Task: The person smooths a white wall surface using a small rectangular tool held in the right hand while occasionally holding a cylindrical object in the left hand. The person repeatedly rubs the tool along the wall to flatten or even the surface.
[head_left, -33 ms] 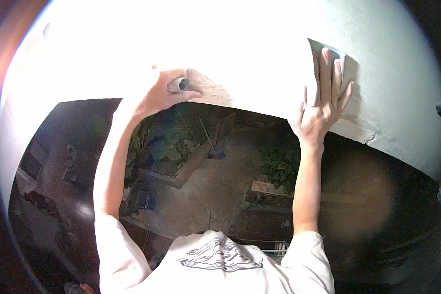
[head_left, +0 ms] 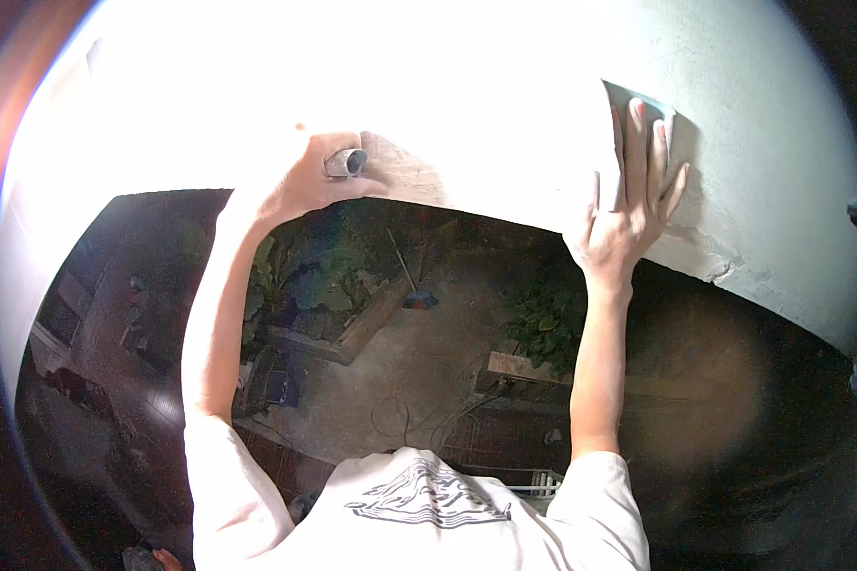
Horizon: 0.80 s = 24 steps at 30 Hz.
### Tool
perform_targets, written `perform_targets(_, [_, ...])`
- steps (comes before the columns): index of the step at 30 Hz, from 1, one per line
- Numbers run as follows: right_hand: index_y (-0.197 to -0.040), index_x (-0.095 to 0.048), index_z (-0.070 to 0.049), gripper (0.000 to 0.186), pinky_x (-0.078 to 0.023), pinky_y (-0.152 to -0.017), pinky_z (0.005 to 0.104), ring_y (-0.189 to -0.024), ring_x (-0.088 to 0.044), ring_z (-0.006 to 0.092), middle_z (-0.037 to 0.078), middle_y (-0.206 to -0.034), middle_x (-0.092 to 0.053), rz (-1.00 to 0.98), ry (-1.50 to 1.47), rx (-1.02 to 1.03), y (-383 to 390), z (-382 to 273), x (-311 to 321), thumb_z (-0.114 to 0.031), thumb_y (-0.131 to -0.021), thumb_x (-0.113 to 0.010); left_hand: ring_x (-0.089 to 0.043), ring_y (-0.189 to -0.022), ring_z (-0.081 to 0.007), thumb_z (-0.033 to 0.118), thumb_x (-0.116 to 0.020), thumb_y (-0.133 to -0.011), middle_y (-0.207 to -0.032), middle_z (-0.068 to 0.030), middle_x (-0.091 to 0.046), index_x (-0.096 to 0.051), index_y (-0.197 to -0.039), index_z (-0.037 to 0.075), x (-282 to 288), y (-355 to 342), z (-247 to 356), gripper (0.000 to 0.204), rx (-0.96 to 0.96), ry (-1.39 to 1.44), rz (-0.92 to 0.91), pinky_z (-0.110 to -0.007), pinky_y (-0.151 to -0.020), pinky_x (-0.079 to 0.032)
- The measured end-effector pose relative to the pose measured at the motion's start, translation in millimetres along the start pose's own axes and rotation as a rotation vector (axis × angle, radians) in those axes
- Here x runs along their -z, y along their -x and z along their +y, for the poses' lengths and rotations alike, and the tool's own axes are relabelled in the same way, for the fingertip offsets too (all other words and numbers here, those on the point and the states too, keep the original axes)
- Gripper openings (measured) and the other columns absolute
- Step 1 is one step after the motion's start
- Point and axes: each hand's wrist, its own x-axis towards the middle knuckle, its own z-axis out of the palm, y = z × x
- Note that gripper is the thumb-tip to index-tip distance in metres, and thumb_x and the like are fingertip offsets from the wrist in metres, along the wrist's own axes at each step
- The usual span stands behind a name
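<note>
My left hand (head_left: 300, 181) is curled at the lower edge of a brightly lit white surface (head_left: 733, 124). A short grey tube (head_left: 348, 163) with a dark open end shows between its thumb and fingers; what the tube belongs to is hidden. My right hand (head_left: 619, 219) lies against the same surface farther right, fingers stretched upward and spread. Under its fingers is a thin, flat, grey-blue plate (head_left: 641, 98) with a straight upper edge. Glare hides much of the plate's left side.
Cracked, rough plaster (head_left: 719, 262) marks the surface's lower edge on the right. Far below are a paved floor (head_left: 381, 381), a long-handled broom with a blue head (head_left: 419, 300), green plants (head_left: 543, 328), a wooden board (head_left: 526, 365) and loose cables (head_left: 457, 416).
My right hand and the plate have shifted slightly right and down. My left thumb has drawn in a little toward the tube.
</note>
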Motion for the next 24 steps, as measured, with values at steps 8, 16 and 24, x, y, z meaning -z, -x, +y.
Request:
perform_targets(8, [-0.141, -0.046, -0.010, 0.054, -0.005, -0.117, 0.0538, -0.142, -0.029, 0.0331, 0.010, -0.151, -0.038, -0.072, 0.026, 0.107, 55.5, -19.6, -9.4, -0.040, -0.099, -0.030, -0.047, -0.049, -0.0063, 0.043, -0.081, -0.074, -0.059, 0.0029, -0.054, -0.056, -0.069, 0.006, 22.3, -3.1, -53.3, 0.045, -0.257, 0.077, 0.145, -0.022, -0.043, -0.037])
perform_targets(16, [-0.143, -0.046, -0.022, 0.056, -0.007, -0.115, 0.0565, -0.140, -0.033, 0.0249, 0.003, -0.154, -0.033, -0.325, -0.081, 0.181, 60.1, -123.6, -45.8, -0.044, -0.091, -0.049, -0.047, -0.046, -0.0063, 0.046, -0.079, -0.075, -0.058, 0.0020, -0.054, -0.057, -0.069, 0.006, 36.3, -22.8, -65.9, 0.046, 0.131, 0.167, 0.337, -0.021, -0.039, -0.037])
perform_targets(24, [-0.142, -0.044, -0.023, 0.061, -0.012, -0.118, 0.0428, -0.144, -0.022, 0.0125, -0.003, -0.156, -0.027, -0.354, -0.086, 0.425, 22.1, -201.6, -89.7, -0.033, -0.084, -0.059, -0.048, -0.042, -0.0063, 0.050, -0.076, -0.077, -0.056, 0.0012, -0.054, -0.057, -0.069, 0.006, 31.5, -36.1, -74.9, 0.048, 0.177, 0.207, 0.314, -0.021, -0.036, -0.037])
